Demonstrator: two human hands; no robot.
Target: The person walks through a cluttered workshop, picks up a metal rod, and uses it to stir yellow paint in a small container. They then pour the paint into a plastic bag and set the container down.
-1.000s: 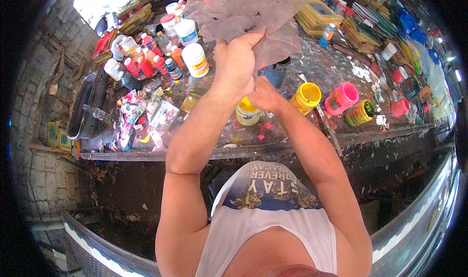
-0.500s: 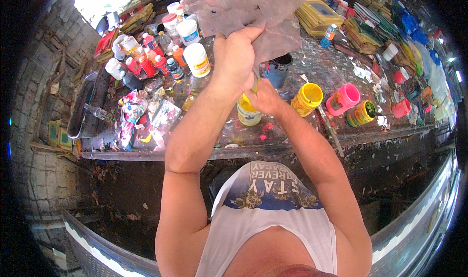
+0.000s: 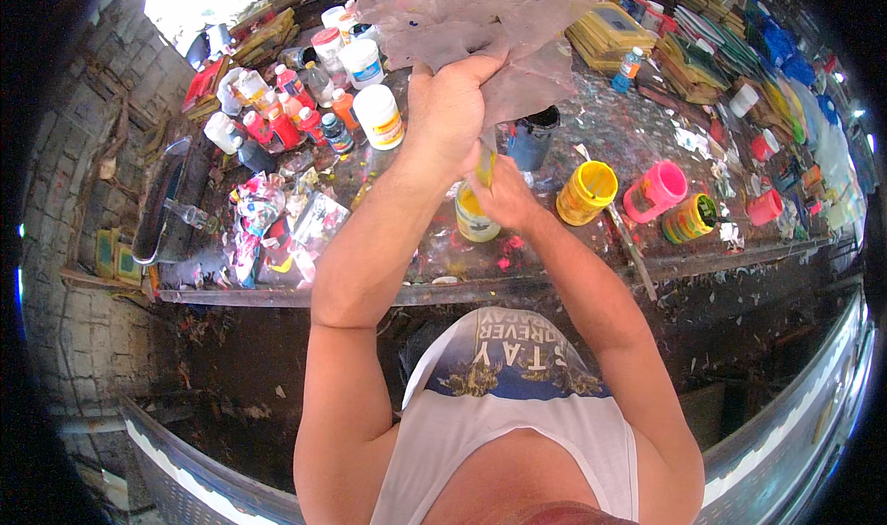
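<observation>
My left hand (image 3: 451,109) is closed on a crumpled, translucent grey-brown plastic sheet (image 3: 471,26) raised over the bench. Just below it, my right hand (image 3: 506,193) grips a narrow, yellow-smeared strip (image 3: 486,163) whose exact kind I cannot make out. That strip stands close under the sheet's lower corner; whether they touch is hidden. Directly beneath the right hand sits a pale tub (image 3: 477,226) with yellow inside, partly covered by the fingers. Behind the right hand is a dark blue-grey bucket (image 3: 531,144).
Right of my hands stand a yellow tub (image 3: 587,193), a pink tub (image 3: 655,190) and a yellow-green tub (image 3: 689,218). A thin stick (image 3: 634,253) crosses the bench's front edge. At left are paint bottles (image 3: 337,132), a white jar (image 3: 378,119) and crumpled scraps (image 3: 261,213). Wooden frames (image 3: 610,36) lie behind.
The yellow-smeared strip shows more between my hands, and the right hand sits slightly lower. My left hand keeps its hold on the plastic sheet. The whole view has shifted slightly.
</observation>
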